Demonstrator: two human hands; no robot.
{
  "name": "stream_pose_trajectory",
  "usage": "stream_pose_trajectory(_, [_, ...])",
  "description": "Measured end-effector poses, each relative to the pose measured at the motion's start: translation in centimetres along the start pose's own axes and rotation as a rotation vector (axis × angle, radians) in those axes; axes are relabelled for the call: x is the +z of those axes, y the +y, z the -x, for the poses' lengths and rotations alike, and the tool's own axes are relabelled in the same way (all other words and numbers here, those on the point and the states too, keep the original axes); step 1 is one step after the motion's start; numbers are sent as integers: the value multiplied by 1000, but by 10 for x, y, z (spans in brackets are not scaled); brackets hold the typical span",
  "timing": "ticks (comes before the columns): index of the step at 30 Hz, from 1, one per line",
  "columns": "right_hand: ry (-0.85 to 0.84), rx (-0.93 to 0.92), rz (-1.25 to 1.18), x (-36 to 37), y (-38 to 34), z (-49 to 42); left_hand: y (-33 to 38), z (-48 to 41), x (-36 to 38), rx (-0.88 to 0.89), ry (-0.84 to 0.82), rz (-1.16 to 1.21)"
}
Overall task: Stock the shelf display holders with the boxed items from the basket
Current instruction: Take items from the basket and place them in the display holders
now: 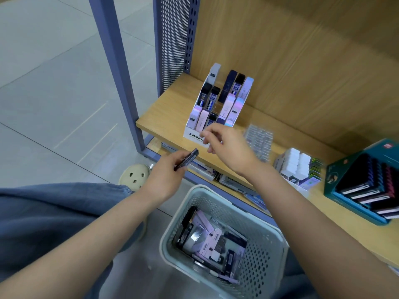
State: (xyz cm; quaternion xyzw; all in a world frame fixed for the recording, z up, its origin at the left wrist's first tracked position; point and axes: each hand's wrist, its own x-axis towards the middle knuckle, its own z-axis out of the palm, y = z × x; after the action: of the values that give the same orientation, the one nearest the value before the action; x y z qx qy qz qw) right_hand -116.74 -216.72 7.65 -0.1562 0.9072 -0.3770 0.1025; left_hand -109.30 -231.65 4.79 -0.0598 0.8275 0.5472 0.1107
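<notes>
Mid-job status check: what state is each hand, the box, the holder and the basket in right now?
left hand, gripping the dark box
dark box, held in air, not yet slotted
right hand, loosely curled, nothing visible in it
white display holder, upright, partly filled
basket, many boxes inside

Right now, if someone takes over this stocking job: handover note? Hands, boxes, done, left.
Left hand: grips one dark box, held up between basket and shelf.
Right hand: fingers loosely curled at the front of the holder, nothing visible in it.
The holder stands on the shelf, partly filled; a middle slot looks empty.
The basket sits on the floor with many boxes inside.
Done: several slots stocked.
Left: place the held box, then empty the basket.
</notes>
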Motion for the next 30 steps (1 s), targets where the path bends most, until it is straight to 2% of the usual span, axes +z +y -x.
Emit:
stream_pose_trajectory(4, [-154, 179, -78, 4, -9, 17, 2, 8, -1, 116, -11, -121])
stream_pose_trajectory(6, [-230, 278, -232, 5, -11, 26, 5, 12, -1, 156, 20, -191])
stream_pose_trajectory(9, [-248, 408, -541, -3, -16, 37, 8, 17, 1, 209, 37, -222])
stream_pose_trajectory(12, [-272, 465, -730, -17, -15, 48, 13, 21, 4, 258, 29, -231])
stream_pose_trajectory(15, [-287, 465, -797, -27, -9, 59, 19, 24, 7, 269, 9, -192])
stream_pose_trajectory(19, [-204, 478, -819, -35, 1, 71, 25, 24, 7, 94, -8, 41])
stream_pose_trajectory(22, [-175, 455, -801, -39, 8, 78, 34, 24, 10, -1, 54, 268])
stream_pose_trajectory(26, [-232, 405, -651, -35, 11, 85, 42, 23, 19, 12, 157, 395])
stream_pose_trajectory(30, [-219, 313, -403, -19, 9, 85, 44, 18, 26, 94, 156, 304])
